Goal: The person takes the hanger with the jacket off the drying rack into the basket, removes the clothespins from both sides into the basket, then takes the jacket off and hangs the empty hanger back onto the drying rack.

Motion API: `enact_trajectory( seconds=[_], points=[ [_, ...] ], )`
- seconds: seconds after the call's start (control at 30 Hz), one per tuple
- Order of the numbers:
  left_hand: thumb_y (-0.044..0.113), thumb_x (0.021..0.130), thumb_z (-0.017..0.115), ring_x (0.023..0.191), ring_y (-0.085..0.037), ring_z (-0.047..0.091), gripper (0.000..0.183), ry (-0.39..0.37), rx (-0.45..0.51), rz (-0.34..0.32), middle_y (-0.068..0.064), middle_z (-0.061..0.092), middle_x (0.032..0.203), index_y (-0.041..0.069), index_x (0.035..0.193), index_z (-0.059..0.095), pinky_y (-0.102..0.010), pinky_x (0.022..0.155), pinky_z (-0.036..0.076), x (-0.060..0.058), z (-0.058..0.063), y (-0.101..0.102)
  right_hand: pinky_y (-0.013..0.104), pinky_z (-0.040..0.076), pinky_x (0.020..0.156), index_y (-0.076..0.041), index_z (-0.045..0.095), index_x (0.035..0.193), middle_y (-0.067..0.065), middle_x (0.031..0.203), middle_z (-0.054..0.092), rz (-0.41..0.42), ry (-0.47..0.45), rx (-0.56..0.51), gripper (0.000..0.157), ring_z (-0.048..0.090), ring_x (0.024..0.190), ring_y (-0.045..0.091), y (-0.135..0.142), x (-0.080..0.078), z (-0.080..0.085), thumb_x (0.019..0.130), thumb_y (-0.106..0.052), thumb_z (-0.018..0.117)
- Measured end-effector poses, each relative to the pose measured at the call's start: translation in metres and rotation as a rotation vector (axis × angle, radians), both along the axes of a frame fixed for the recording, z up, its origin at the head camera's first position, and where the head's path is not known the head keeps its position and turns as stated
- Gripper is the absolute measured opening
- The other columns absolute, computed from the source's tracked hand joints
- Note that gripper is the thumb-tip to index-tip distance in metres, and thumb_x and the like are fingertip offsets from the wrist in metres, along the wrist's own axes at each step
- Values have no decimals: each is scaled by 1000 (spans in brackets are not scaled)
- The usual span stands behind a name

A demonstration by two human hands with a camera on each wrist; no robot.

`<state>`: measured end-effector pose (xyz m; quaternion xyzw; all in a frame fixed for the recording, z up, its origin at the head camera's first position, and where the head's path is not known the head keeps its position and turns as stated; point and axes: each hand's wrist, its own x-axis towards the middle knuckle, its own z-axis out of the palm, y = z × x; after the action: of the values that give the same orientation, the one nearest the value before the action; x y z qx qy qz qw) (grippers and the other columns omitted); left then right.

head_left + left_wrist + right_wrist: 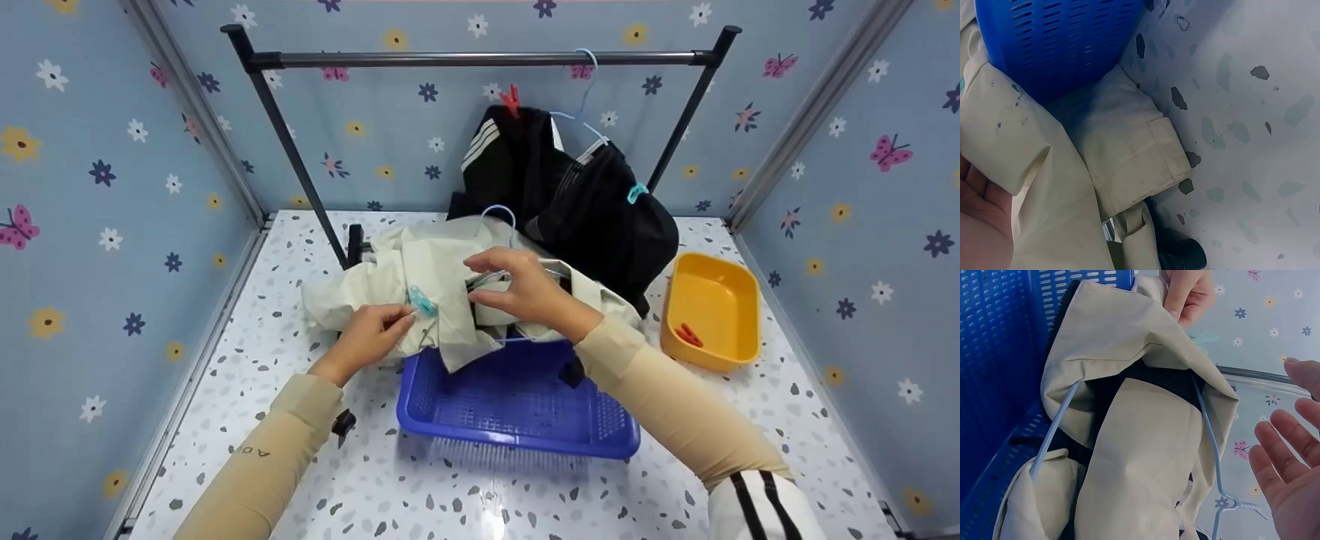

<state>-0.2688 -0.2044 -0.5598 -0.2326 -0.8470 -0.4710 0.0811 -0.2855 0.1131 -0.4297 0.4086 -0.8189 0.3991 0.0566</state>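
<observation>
A cream jacket [442, 262] lies bunched over the back of the blue basket. Its light-blue hanger [1219, 461] runs inside the garment, with the hook sticking out. My left hand [371, 334] pinches the fabric at the jacket's left side, thumb against the fingers. Right by those fingertips is a teal clothespin [422, 301], blurred in the right wrist view. My right hand [529, 289] hovers over the jacket's opening, fingers spread and thumb apart, with nothing in it. In the left wrist view, part of the left palm [985, 208] shows behind the draped cloth.
The blue basket [517, 439] stands in front. Behind, a black garment [525, 172] hangs by a blue hanger from the rack bar [450, 58], with a red clothespin [511, 100] and a teal one [637, 193]. A yellow bin [720, 289] at right holds red clothespins [688, 335].
</observation>
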Motion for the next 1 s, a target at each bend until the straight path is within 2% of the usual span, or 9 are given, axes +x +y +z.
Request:
enact_trajectory(
  seconds=[0.17,0.27,0.33,0.43,0.57,0.7,0.77,0.9,1.0],
  points=[
    [21,111,70,61,-4,45,21,0,7,-7,12,52,67,10,97,83,-23,57,35,3,5,2,56,62,111,7,73,136,28,135,78,-13,-38,25,44,76,125,43,-11,-5,0,98,-9,87],
    [19,111,69,65,-4,47,21,-56,-31,8,10,55,70,8,101,84,-23,62,38,8,16,5,55,61,114,7,72,139,27,138,77,-19,-65,42,47,75,128,42,-19,-7,-1,98,-11,87],
    [20,112,69,65,-3,48,21,-87,-53,14,11,56,71,11,100,84,-23,63,40,6,15,5,55,60,116,7,71,141,28,139,76,-15,-87,53,50,75,129,43,-24,-8,-1,98,-12,88],
    [19,112,69,66,-3,48,21,-133,-85,28,10,55,71,11,98,82,-23,66,41,8,20,6,54,58,119,5,70,144,27,141,76,-8,-114,82,53,74,132,42,-32,-8,-2,98,-14,89],
    [16,111,67,66,-4,49,21,-110,-75,16,10,55,72,8,99,82,-23,66,40,12,24,6,54,56,122,3,67,148,27,146,73,16,-149,127,58,72,136,41,-42,-9,-5,99,-17,88],
    [15,109,64,67,-7,51,22,-79,-44,-12,9,57,72,6,103,83,-25,66,41,10,20,1,54,56,122,3,66,150,27,146,73,36,-159,161,59,71,136,40,-51,-10,-7,99,-17,88],
    [14,108,63,67,-8,51,22,-59,-27,-29,7,58,72,5,104,83,-26,65,40,6,12,-2,54,57,120,3,66,150,27,145,73,36,-155,180,60,71,135,40,-55,-11,-8,99,-17,88],
    [17,109,65,69,-5,53,21,-67,-34,-33,12,59,74,9,105,84,-24,66,43,-2,-1,-8,52,58,117,1,66,151,24,142,76,10,-148,259,61,73,132,38,-65,-11,-7,98,-19,89],
    [19,111,65,70,-4,55,23,-73,-27,-46,10,63,74,10,107,86,-22,67,45,-2,-4,-10,50,59,115,0,67,150,20,137,79,-18,-154,333,61,75,129,36,-73,-11,-7,98,-23,89]
  ],
)
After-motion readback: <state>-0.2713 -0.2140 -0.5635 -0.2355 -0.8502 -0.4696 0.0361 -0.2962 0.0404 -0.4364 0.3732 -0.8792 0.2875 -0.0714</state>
